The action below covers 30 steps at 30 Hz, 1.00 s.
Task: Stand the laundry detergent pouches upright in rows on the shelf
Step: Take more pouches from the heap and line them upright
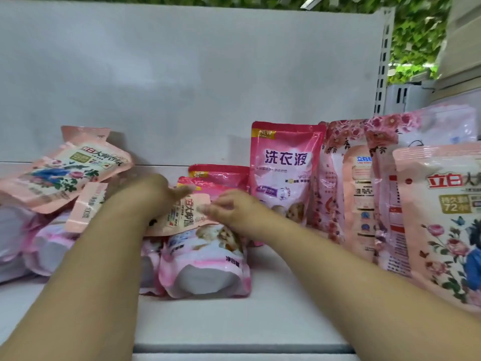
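**Both hands on a pale pink pouch, mid-shelf**

Left hand (158, 196) flat and unclenched against tilted pale pink detergent pouch (179, 214); right hand (229, 209) pinching its top edge. Beneath: fallen magenta pouch (208, 267) on white shelf (273, 308). Upright magenta pouch (285, 165) at back, upright rose-print row (364, 191) at right, toppled pile (62, 173) at left.

head cam | close, facing forward-down at shelf (260, 303) | edges apparently motion-blurred

Green leafy wall (413, 35) behind — slotted white upright (382, 61) and stacked boxes (460, 40) at right.
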{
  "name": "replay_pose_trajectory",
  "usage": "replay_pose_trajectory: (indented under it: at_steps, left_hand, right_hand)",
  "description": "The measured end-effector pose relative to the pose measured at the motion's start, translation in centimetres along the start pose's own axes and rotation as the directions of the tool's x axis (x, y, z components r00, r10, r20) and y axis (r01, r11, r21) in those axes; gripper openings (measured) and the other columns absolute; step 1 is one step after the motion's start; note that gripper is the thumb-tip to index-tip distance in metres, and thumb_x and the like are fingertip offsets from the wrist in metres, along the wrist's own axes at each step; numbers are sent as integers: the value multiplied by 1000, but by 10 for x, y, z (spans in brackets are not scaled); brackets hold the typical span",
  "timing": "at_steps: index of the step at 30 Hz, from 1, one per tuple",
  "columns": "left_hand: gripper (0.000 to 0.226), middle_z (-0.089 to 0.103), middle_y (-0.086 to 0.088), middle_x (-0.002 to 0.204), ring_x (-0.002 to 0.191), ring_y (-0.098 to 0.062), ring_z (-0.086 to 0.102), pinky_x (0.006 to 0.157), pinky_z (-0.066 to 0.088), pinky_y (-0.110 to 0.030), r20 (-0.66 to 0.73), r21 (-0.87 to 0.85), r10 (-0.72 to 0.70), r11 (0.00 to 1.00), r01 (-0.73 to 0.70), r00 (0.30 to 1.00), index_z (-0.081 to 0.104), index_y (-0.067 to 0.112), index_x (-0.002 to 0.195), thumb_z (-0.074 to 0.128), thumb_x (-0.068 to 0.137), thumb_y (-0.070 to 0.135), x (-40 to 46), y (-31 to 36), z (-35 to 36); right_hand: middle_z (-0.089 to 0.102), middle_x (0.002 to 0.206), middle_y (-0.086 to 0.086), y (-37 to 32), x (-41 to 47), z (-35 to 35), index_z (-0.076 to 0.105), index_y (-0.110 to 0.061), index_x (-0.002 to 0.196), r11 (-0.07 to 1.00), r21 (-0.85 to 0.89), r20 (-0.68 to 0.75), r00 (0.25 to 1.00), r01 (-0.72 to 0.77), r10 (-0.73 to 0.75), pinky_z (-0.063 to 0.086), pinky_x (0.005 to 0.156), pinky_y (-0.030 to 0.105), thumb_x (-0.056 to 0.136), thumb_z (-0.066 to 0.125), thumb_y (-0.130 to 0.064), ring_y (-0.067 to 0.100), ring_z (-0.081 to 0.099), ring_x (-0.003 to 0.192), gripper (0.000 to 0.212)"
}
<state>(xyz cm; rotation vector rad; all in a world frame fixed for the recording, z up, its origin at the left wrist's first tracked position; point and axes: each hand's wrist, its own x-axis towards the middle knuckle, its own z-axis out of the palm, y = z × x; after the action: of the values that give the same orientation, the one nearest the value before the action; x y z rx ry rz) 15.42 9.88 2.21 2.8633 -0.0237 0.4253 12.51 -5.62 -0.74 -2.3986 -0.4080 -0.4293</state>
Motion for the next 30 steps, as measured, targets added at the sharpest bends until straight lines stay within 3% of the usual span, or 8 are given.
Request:
replay_pose_trajectory:
  at_steps: [4, 6, 10, 12, 14, 19, 24, 30]
  left_hand:
    - [56, 58, -9, 126, 116, -28, 51, 92, 40, -29, -18, 29, 8, 1000, -7, 1000, 59, 19, 120, 52, 81, 59, -2, 5, 0]
    - [47, 62, -4, 122, 112, -24, 54, 83, 37, -27, -113, -45, 7, 999, -12, 994, 62, 25, 112, 58, 78, 57, -8, 5, -4]
    - [50, 64, -5, 120, 116, -26, 53, 97, 31, -33, -407, -320, -36, 941, -106, 913, 62, 27, 113, 61, 73, 58, -15, 6, -7]
    - [53, 66, -8, 115, 113, -27, 55, 101, 31, -35, -566, -468, -84, 851, -236, 820, 62, 25, 115, 62, 73, 57, -18, 9, -9]
    - [55, 67, -7, 107, 106, -27, 59, 101, 39, -42, -653, -603, -151, 698, -388, 743, 62, 24, 115, 66, 71, 56, -24, 12, -11]
    - [17, 67, 12, 85, 78, -3, 66, 71, 55, -28, -572, -820, -214, 124, -559, 792, 62, 35, 96, 65, 80, 35, -40, 21, -16]
    - [6, 68, 22, 60, 58, 4, 66, 53, 55, -17, -469, -868, 31, 173, -467, 883, 61, 35, 88, 60, 82, 32, -41, 30, -13]
    - [31, 74, 0, 64, 55, -15, 69, 58, 57, -34, -207, -959, 181, 157, -236, 961, 65, 16, 77, 68, 57, 39, -36, 35, -4]
  right_hand:
    - [61, 88, 13, 0, 0, -2, 68, -5, 91, 981, 108, 40, 987, -161, 157, 49, 51, 23, 77, 62, -53, 21, 59, 69, 50]
    - [51, 67, 2, -1, -3, -5, 59, -12, 67, 959, 152, 98, 969, -239, 226, 35, 38, 12, 76, 61, -55, 13, 48, 53, 44]
    - [67, 104, 0, -9, -3, -10, 68, -19, 89, 896, 390, 116, 976, -213, 182, 45, 97, 41, 51, 64, -74, 24, 60, 105, 67]
    - [64, 118, 0, -15, -3, -15, 67, -23, 101, 843, 526, 72, 994, -113, 88, 33, 107, 48, 41, 65, -76, 24, 54, 117, 81]
    - [67, 104, -8, -22, -4, -17, 69, -26, 89, 807, 591, 50, 999, -21, -11, 34, 106, 43, 50, 64, -67, 17, 55, 112, 57]
    - [66, 68, 4, -31, -3, -24, 61, -13, 66, 473, 856, -248, 969, 210, 18, 55, 70, 28, 87, 55, -18, 18, 62, 68, 23]
    - [68, 54, -3, -21, -5, -49, 59, -10, 72, 158, 917, -394, 896, 367, 205, 58, 53, 24, 90, 52, -10, 8, 66, 51, 19]
    - [72, 67, -3, -13, -7, -60, 63, -17, 72, 339, 858, -458, 874, 387, 162, 57, 71, 31, 84, 60, -21, 13, 69, 70, 13]
